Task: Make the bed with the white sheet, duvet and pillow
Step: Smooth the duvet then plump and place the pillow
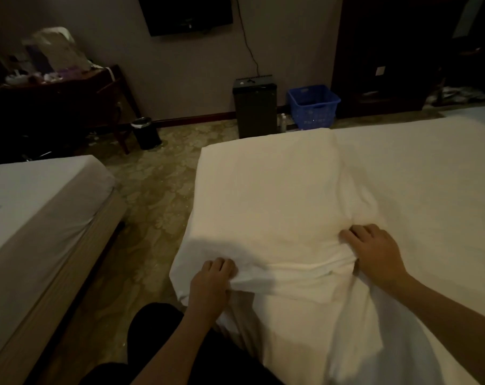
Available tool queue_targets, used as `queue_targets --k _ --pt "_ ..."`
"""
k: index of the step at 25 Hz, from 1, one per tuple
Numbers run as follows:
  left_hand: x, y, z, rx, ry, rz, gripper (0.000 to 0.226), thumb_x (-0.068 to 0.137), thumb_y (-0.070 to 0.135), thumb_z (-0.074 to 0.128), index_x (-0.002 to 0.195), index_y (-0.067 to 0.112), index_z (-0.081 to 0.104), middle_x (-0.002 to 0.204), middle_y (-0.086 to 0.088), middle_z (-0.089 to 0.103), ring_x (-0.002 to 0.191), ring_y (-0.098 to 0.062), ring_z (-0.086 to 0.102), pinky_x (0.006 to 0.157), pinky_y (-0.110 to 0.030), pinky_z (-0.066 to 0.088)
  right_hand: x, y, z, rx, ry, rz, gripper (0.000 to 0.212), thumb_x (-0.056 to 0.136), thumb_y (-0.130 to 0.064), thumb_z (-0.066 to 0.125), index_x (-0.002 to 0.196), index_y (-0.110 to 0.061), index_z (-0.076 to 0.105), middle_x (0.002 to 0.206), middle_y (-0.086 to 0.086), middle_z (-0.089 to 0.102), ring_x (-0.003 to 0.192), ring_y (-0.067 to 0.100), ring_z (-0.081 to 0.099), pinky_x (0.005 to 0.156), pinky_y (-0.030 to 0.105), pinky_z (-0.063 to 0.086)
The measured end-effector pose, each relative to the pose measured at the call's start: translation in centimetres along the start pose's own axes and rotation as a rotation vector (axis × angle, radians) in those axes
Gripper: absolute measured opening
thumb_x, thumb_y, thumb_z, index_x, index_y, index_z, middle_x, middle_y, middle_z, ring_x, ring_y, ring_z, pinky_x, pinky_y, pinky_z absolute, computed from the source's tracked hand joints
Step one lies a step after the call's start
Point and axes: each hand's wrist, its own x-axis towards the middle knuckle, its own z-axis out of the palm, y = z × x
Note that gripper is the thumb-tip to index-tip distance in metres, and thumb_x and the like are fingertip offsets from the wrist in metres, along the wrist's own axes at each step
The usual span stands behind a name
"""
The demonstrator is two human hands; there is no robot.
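A folded white duvet (266,195) lies along the left side of the bed (419,173), which is covered by a white sheet. My left hand (210,284) grips the near left edge of the folded cloth, fingers curled over its hem. My right hand (374,254) grips a bunched fold of the same cloth further right, knuckles up. White fabric hangs down over the near edge of the bed between my arms. No pillow is in view.
A second bed (38,207) with a white sheet stands to the left across a carpeted aisle. Against the far wall are a small black fridge (254,107), a blue basket (313,105), a bin (144,132) and a cluttered dark desk (58,87).
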Motion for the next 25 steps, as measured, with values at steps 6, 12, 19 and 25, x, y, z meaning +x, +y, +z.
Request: queue_targets --k 6,12,19,25 --pt "-0.1 0.9 -0.8 -0.031 0.114 0.224 0.025 0.066 0.024 0.055 0.089 0.028 0.046 0.080 0.008 0.060 0.072 -0.011 0.051 0.038 -0.017 0.032 1.4 3.5 -3.3 0.031 0.229 -0.249 0.018 0.077 -0.012 0.050 0.094 -0.013 0.049 0.075 0.013 0.064 0.053 0.029 0.056 0.040 0.025 0.040" --pt "0.1 0.3 0.2 -0.029 -0.309 0.164 0.038 0.071 0.021 0.068 0.106 0.018 0.052 0.103 0.001 0.054 0.092 -0.021 0.055 0.069 -0.029 0.046 -1.8 2.4 0.3 0.123 -0.251 -0.197 0.080 0.023 -0.007 0.087 0.087 -0.021 0.042 0.073 0.002 0.057 0.064 0.019 0.049 0.040 0.021 0.038" --pt "3.3 0.1 -4.8 -0.375 -0.058 0.087 0.033 0.081 0.054 0.046 0.087 0.023 0.057 0.082 0.017 0.052 0.076 -0.004 0.050 0.064 -0.020 0.040 4.5 1.5 -7.4 0.333 -0.976 0.013 0.051 0.067 -0.059 0.068 0.105 -0.044 0.037 0.107 -0.022 0.040 0.101 0.009 0.042 0.090 0.026 0.040" --pt "10.6 -1.9 -4.7 -0.054 -0.045 -0.091 0.056 0.089 0.057 0.029 0.131 0.025 0.049 0.139 0.002 0.046 0.125 -0.023 0.046 0.100 -0.041 0.037 10.7 -6.5 -3.8 0.432 -0.393 0.193 0.091 0.072 -0.082 0.010 0.130 -0.026 0.051 0.136 0.002 0.047 0.126 0.025 0.041 0.099 0.036 0.032"
